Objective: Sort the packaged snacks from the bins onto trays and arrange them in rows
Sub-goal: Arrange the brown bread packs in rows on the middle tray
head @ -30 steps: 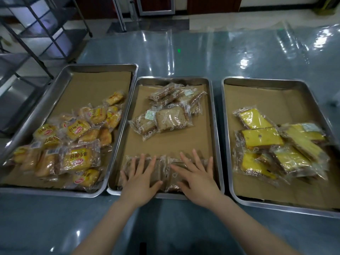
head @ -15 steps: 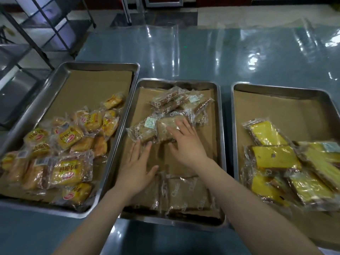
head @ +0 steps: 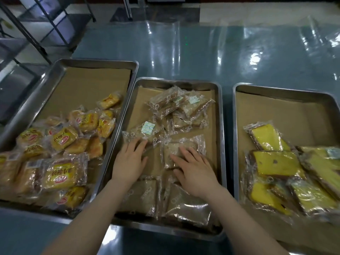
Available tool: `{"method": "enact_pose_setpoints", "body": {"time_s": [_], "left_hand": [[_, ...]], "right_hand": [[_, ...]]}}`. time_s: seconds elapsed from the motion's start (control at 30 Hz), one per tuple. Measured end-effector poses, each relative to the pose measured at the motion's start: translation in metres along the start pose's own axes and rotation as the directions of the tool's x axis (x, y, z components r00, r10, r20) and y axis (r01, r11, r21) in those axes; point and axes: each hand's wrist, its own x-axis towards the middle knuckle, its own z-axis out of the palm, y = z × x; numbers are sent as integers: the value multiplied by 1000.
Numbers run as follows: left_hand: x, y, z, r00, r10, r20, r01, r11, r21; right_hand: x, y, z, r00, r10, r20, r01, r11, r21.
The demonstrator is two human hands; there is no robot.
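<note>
The middle steel tray holds brown snack packets in clear wrap. A loose pile of brown packets lies at its far end, and two packets lie side by side along the near edge. My right hand presses flat on one brown packet in the tray's middle, apart from the pile. My left hand lies with spread fingers, its fingertips touching the near edge of a packet with a white sachet.
The left tray holds a heap of yellow-labelled bun packets. The right tray holds yellow cake slices in clear wrap. All three are lined with brown paper. A metal rack stands at the far left.
My right hand has drawn one brown packet away from the pile toward the near row. My left hand has moved forward from the bare paper to the sachet packet.
</note>
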Motion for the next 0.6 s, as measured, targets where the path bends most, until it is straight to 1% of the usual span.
{"method": "enact_pose_setpoints", "body": {"time_s": [0.07, 0.17, 0.3, 0.37, 0.43, 0.5, 0.6], "left_hand": [[3, 0, -4, 999, 2, -39, -2, 1000, 1], [4, 0, -14, 998, 19, -66, -22, 999, -40], [-3, 0, -32, 976, 46, -213, -71, 991, -113], [-6, 0, -42, 965, -12, -264, -30, 987, -156], [-8, -1, -51, 946, -93, -311, 17, 971, -239], [-7, -2, -56, 937, -157, -313, 31, 928, -372], [-3, -8, -57, 959, -172, -225, 48, 881, -470]], "right_hand": [[-2, -3, -11, 999, 37, 19, -36, 999, -9], [-9, -10, -12, 998, 65, 10, -64, 994, -91], [-23, -9, 6, 996, 85, -40, -90, 983, -160], [-29, -7, 14, 993, 99, -65, -109, 980, -165], [-31, -6, 20, 991, 101, -87, -114, 981, -160], [-30, -5, 21, 989, 101, -104, -116, 982, -147], [-30, -4, 21, 988, 96, -118, -112, 984, -136]]}}
